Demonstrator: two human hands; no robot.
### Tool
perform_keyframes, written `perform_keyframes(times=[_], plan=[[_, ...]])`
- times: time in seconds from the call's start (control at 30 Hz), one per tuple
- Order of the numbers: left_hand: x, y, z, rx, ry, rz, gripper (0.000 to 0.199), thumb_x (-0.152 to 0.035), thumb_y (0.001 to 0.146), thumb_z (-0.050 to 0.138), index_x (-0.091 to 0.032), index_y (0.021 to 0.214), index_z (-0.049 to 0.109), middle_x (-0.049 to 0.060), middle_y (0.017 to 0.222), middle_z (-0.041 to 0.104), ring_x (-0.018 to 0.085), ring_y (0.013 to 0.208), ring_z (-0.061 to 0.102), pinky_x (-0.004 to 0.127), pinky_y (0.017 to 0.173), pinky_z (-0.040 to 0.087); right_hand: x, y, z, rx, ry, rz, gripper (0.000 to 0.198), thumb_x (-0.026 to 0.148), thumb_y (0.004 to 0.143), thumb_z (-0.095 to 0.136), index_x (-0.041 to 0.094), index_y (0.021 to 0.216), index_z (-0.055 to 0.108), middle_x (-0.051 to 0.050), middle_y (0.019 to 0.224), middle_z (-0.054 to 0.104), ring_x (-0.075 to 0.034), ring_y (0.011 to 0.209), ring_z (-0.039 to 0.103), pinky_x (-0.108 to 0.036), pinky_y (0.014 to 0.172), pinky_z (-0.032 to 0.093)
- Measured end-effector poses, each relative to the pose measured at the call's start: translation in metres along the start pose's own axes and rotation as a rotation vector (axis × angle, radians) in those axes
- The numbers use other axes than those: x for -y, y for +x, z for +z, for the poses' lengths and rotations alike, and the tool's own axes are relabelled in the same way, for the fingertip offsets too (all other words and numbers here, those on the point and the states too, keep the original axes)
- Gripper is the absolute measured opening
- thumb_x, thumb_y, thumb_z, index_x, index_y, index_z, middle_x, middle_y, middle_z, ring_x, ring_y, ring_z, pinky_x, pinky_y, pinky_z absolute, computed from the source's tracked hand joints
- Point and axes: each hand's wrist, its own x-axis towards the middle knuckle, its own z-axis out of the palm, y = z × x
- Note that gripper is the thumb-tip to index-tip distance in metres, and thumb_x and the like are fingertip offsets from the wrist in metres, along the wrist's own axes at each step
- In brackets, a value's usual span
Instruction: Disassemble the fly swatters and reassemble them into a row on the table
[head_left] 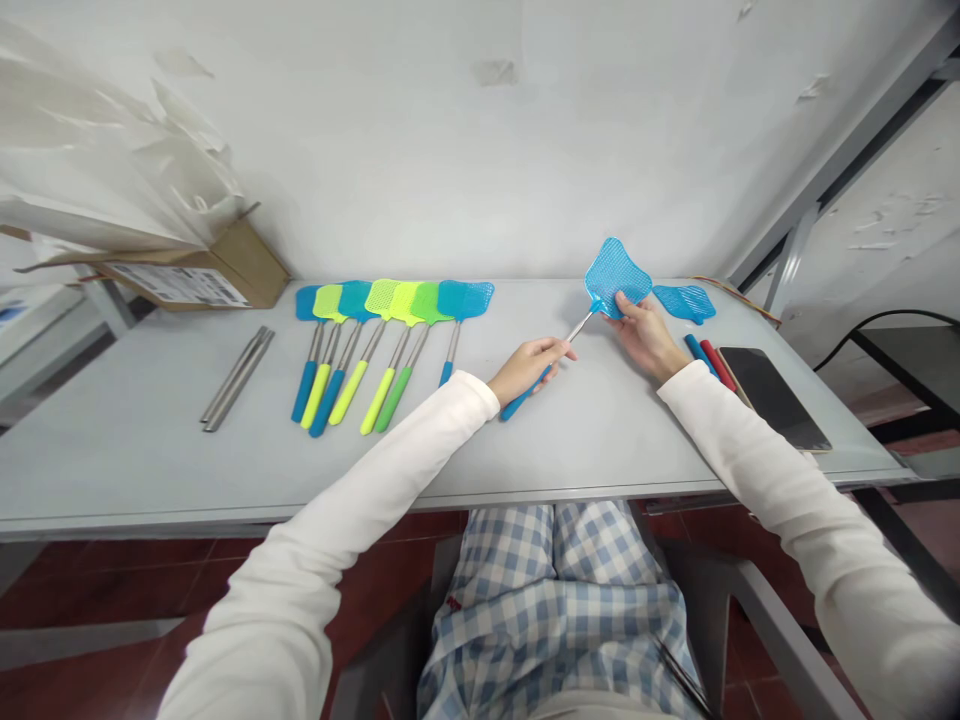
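Note:
Between my hands is a blue fly swatter [616, 272] with a perforated head, a thin metal shaft and a blue grip, tilted with its head up to the right. My left hand [531, 368] is wrapped round the shaft near the grip. My right hand [643, 332] pinches the lower edge of the head, thumb in front. Just beyond the right hand lies a loose blue swatter head [686, 302]. To the left of my left hand, several fly swatters [395, 340] in blue, yellow-green and green lie in a row, heads toward the wall.
Metal tubes [238, 380] lie at the left beside an open cardboard box [225, 270]. On the right are a blue grip [699, 352], a red grip [718, 364] and a dark-screened phone [776, 397]. A white wall [480, 140] backs the grey table [585, 455].

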Motion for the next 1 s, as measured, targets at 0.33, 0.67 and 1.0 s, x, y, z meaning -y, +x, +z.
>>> perform_keyframes(times=[0.33, 0.67, 1.0], plan=[[0.005, -0.001, 0.001, 0.010, -0.017, 0.068, 0.031, -0.035, 0.102, 0.040, -0.014, 0.095, 0.062, -0.010, 0.048, 0.037, 0.005, 0.032, 0.030, 0.017, 0.035, 0.025, 0.002, -0.013, 0.013, 0.038, -0.006, 0.022, 0.041, 0.045, 0.063, 0.087, 0.032, 0.091, 0.061, 0.004, 0.104, 0.071, -0.021, 0.107, 0.065, -0.038, 0.096, 0.055], [0.008, 0.001, 0.001, 0.014, -0.014, 0.093, 0.034, -0.040, 0.101, 0.040, -0.015, 0.093, 0.061, -0.011, 0.046, 0.037, 0.005, 0.029, 0.031, 0.018, 0.032, 0.025, 0.007, -0.017, 0.015, 0.094, -0.019, -0.002, 0.044, 0.047, 0.066, 0.086, 0.031, 0.097, 0.060, 0.004, 0.104, 0.070, -0.017, 0.100, 0.065, -0.032, 0.082, 0.057], [0.004, -0.002, 0.003, -0.001, -0.017, 0.058, 0.033, -0.041, 0.101, 0.039, -0.016, 0.095, 0.058, -0.010, 0.047, 0.039, 0.006, 0.029, 0.032, 0.020, 0.033, 0.024, 0.004, -0.012, 0.009, 0.158, -0.135, 0.029, 0.043, 0.055, 0.070, 0.081, 0.027, 0.095, 0.061, -0.002, 0.105, 0.072, -0.020, 0.102, 0.067, -0.034, 0.084, 0.057]])
